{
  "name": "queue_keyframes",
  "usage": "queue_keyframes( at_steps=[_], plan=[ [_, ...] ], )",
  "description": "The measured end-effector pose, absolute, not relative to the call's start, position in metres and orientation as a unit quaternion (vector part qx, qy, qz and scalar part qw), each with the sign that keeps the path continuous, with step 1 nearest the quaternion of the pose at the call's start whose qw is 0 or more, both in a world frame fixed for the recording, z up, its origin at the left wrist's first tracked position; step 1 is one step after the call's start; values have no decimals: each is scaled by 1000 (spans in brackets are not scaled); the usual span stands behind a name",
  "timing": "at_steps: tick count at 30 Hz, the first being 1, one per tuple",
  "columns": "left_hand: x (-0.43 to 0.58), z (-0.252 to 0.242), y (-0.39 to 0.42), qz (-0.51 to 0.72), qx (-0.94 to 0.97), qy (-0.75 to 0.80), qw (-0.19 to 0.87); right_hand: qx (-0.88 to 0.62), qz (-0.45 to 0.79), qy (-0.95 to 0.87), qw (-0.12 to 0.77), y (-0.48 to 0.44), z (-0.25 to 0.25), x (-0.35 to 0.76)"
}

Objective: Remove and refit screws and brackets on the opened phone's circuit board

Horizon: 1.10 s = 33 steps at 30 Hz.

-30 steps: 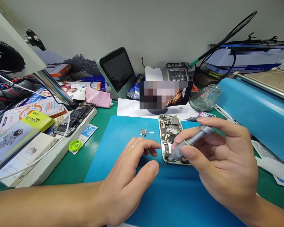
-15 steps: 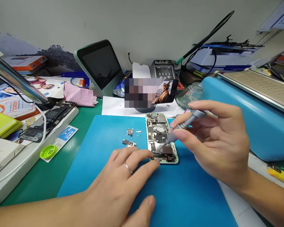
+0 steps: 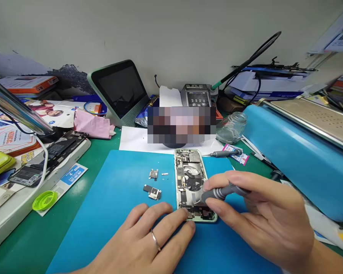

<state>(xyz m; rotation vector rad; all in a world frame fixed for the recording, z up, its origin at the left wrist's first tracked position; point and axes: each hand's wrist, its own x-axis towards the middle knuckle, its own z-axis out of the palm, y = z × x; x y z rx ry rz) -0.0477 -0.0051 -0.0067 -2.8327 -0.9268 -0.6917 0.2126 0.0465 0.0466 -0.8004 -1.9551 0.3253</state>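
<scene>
An opened phone lies face up on the blue mat, its inner parts bare and its frame pale green. My left hand, with a ring on one finger, is spread out, its fingertips against the phone's lower left edge. Pinched in the fingers of my right hand is a grey screwdriver, tilted over the lower part of the phone; I cannot make out whether its tip touches. Left of the phone lie a small metal bracket, a black-and-silver shield plate and tiny bits.
A second screwdriver lies beyond the phone, near a glass jar. A blue machine stands at the right. On the left are a green cap and phone parts on a white box. A smart display stands behind.
The view has shifted, so the scene sits lower in the picture. My right hand has lowered and tilted the screwdriver flatter, uncovering the second screwdriver. My left hand stays at the phone's lower edge.
</scene>
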Motion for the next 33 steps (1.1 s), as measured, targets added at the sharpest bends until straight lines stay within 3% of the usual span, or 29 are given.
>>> queue_keyframes(
  at_steps=[8,33],
  plan=[
    [-47,15,3,-242,-926,-284,51,-357,146,-800,459,46,44,211],
    [-41,2,-1,-269,-913,-300,61,-374,156,-795,451,46,39,211]
  ],
)
